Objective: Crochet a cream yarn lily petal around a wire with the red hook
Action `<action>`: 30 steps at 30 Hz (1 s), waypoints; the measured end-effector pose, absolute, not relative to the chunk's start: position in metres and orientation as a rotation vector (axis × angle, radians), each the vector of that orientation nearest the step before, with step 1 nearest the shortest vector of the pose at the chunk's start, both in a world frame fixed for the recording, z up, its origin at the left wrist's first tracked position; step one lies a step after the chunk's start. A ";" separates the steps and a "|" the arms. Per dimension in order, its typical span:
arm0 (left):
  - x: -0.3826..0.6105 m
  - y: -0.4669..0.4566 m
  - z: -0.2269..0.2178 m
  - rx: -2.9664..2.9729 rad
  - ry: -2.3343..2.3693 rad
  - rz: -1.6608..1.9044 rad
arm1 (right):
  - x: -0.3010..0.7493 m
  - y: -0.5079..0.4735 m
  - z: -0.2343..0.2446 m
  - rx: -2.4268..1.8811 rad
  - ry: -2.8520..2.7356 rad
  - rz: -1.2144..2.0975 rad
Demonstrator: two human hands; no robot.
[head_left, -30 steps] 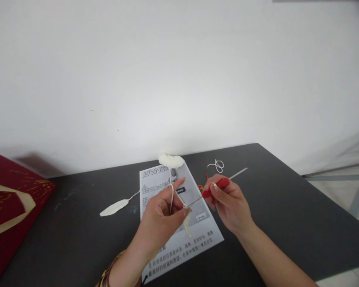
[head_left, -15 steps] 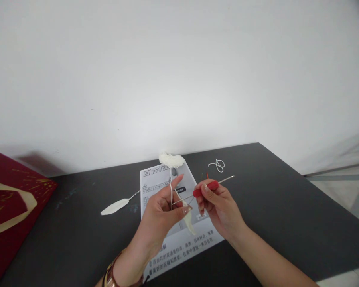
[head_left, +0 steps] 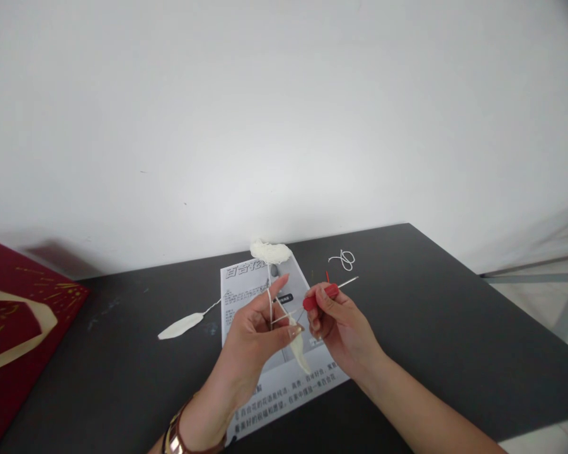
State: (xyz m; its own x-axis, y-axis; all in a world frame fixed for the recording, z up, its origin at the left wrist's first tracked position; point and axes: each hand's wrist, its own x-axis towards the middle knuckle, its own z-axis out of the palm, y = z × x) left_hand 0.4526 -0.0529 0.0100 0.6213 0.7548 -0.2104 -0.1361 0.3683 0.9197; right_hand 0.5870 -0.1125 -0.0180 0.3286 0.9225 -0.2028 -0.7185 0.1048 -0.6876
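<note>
Between thumb and fingers, my left hand (head_left: 260,334) pinches a small cream crocheted piece (head_left: 299,353) that hangs down over the paper. A strand of white yarn (head_left: 269,296) loops over its raised index finger and runs back to a yarn bundle (head_left: 269,252). My right hand (head_left: 336,321) is closed around the red handle (head_left: 319,296) of a crochet hook. One thin metal shaft points left to the yarn at my left hand; another sticks out behind toward the upper right. The exact stitch at the hook tip is too small to make out.
A printed sheet (head_left: 274,416) lies under my hands on the black table (head_left: 435,328). To the left is a finished-looking cream leaf-shaped piece (head_left: 182,326) with a yarn tail. A red gift bag (head_left: 23,315) stands far left; a coiled yarn scrap (head_left: 345,260) lies at the back right.
My right hand and the crochet hook have shifted slightly left and turned a little. My left hand holds the crocheted piece in nearly the same place.
</note>
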 end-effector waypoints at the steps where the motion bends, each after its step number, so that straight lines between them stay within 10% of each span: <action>1: 0.452 -0.054 0.012 1.057 0.710 0.634 | 0.589 -0.113 -0.018 -0.796 -0.315 1.240; 30: 0.445 -0.057 0.013 1.481 0.794 0.583 | 0.614 -0.130 -0.005 -0.943 -0.961 0.736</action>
